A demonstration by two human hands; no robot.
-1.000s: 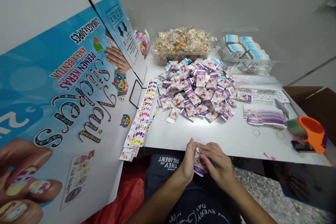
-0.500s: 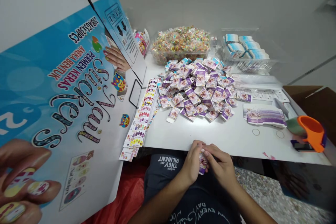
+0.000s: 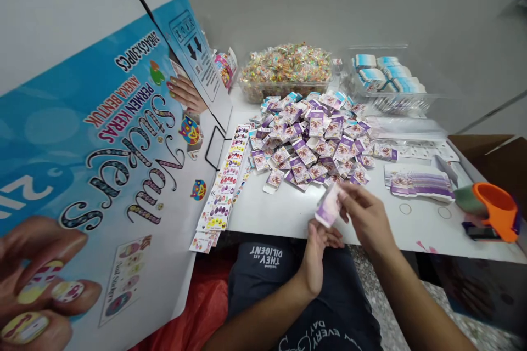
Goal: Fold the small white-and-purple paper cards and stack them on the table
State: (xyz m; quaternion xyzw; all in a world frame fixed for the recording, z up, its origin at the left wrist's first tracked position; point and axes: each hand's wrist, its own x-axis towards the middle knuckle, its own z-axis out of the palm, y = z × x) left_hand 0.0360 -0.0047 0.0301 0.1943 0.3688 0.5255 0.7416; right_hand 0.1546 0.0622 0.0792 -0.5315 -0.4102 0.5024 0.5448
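Between the thumb and fingers of my right hand [image 3: 362,211] is a small purple-and-white box [image 3: 328,207], tilted and a little blurred. It is held above the table's front part, just short of a heap of similar small boxes [image 3: 310,140]. My left hand [image 3: 316,255] is lower, at the table's front edge above my lap. Its fingers are stretched out and it holds nothing. The fingertips are close below the held box; whether they touch it I cannot tell.
Sticker sheets [image 3: 224,186] lie left, beside a large printed carton [image 3: 135,175]. Behind the heap stand a tub of wrapped candies [image 3: 284,68] and a clear tray [image 3: 411,101] of blue-white cards. Flat purple cartons [image 3: 420,182] and an orange tape dispenser [image 3: 496,208] are on the right.
My right hand has moved up and forward from my lap with the small box. My left hand has let go of the box and opened its fingers.
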